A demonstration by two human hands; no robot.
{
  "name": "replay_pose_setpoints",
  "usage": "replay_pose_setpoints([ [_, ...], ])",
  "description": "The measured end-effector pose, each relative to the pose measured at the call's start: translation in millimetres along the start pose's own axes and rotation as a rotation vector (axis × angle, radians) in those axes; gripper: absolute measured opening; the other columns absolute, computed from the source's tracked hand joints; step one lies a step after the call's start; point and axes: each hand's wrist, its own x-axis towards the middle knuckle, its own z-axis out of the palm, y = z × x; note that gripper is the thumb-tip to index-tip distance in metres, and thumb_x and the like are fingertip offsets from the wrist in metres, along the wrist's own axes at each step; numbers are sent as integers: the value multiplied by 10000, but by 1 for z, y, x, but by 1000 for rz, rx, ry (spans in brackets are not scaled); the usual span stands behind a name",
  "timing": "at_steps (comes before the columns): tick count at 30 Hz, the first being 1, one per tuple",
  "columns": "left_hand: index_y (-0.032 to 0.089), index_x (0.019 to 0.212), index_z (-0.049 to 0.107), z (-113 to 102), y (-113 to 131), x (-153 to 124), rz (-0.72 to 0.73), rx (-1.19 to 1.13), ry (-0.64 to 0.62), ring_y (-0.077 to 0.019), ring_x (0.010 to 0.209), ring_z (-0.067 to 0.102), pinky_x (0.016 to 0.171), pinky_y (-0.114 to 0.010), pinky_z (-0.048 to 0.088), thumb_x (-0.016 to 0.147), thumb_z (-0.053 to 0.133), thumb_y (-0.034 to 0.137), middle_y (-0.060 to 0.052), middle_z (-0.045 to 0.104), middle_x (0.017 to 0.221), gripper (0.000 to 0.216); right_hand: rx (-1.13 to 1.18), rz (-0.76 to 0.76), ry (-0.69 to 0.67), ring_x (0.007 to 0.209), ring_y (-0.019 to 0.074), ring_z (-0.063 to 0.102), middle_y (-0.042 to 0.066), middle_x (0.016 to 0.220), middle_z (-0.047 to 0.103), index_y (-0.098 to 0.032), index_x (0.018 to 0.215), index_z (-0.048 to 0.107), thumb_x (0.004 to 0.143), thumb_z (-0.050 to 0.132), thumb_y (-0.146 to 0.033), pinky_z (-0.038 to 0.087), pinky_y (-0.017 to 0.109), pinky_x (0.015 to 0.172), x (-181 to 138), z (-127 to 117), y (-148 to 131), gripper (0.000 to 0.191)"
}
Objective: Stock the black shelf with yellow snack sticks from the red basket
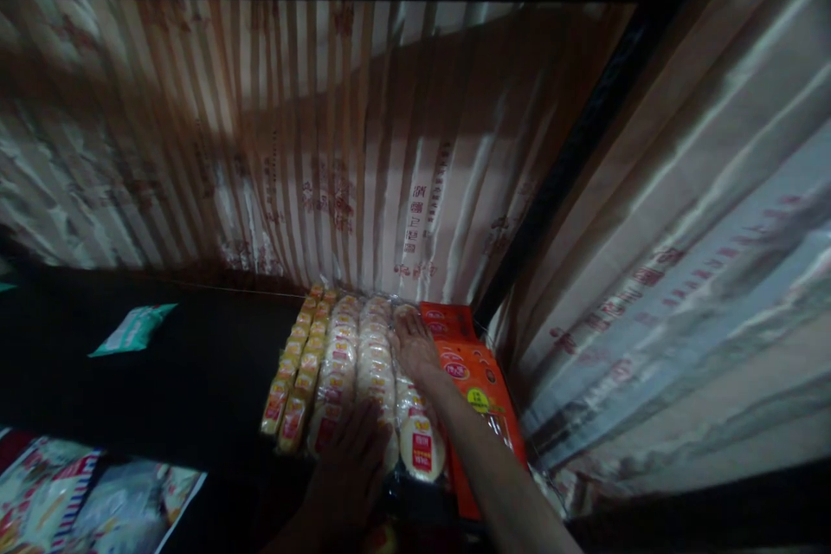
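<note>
At the near left, colourful printed bags (pixel 97 493) lay below the edge of a dark shelf (pixel 208 372). To their right, the person's left hand (pixel 356 446) rested palm down over the near ends of the middle wrapped rows, its fingers extended toward the far side and not curled around anything. The clear-wrapped rows of pale round pieces (pixel 338 355) lay side by side on the shelf, right of its middle, running from near to far, with red and yellow labels showing through the film. Just left of them, two narrower yellow rows (pixel 305 363) ran the same way. On the right, a large orange packet (pixel 480 374) lay beside the rows, partly hidden by the right forearm. Farther in, the person's right hand (pixel 415 348) lay on the far part of the rightmost pale row, fingers stretched out and unclosed. A red-orange packet (pixel 449 320) sat just right of its fingertips. Well apart to the left, a green-and-white packet (pixel 133 331) lay on the shelf. Beyond stood a pleated sheet (pixel 389 147) with reddish print, and a similar sheet (pixel 701 277) hung on the right, past a dark post (pixel 577 147).
</note>
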Motion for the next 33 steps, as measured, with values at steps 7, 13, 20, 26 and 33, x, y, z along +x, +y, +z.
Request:
replay_pose_setpoints([
  [7, 147, 1399, 318, 3, -1, -2, 6, -57, 32, -307, 1384, 203, 1057, -476, 353, 882, 433, 230, -110, 292, 1486, 536, 39, 33, -5, 1387, 257, 204, 151, 1468, 324, -86, 1400, 337, 936, 236, -393, 168, 397, 1115, -2, 4, 0, 565],
  [13, 146, 1398, 323, 2, -1, 0, 12, -30, 14, -315, 1385, 192, 1055, -473, 353, 871, 452, 228, -104, 277, 1493, 549, 47, 38, 12, 1395, 247, 177, 141, 1481, 300, -79, 1401, 330, 941, 217, -410, 143, 396, 1125, 0, 8, 0, 578],
  [20, 151, 1394, 330, 2, 2, 0, -15, -32, 56, -292, 1383, 214, 1047, -455, 363, 877, 433, 209, -111, 262, 1498, 530, 39, -30, 113, 1397, 240, 175, 144, 1475, 310, -71, 1390, 349, 943, 217, -384, 140, 405, 1131, -14, -4, -2, 562],
  [26, 222, 1359, 404, 0, 2, 4, -66, -19, 87, -252, 1364, 269, 1059, -406, 337, 880, 463, 317, -68, 381, 1446, 491, 49, -13, 35, 1390, 277, 187, 168, 1474, 298, -40, 1393, 335, 930, 224, -458, 139, 403, 1132, -30, -9, -11, 633],
  [33, 239, 1333, 442, -4, 1, 6, -70, -9, 95, -239, 1340, 311, 1047, -392, 345, 865, 482, 331, -62, 422, 1417, 479, 30, -24, 77, 1385, 254, 214, 186, 1445, 349, 1, 1369, 359, 938, 199, -415, 140, 378, 1130, -30, 7, -13, 620],
])
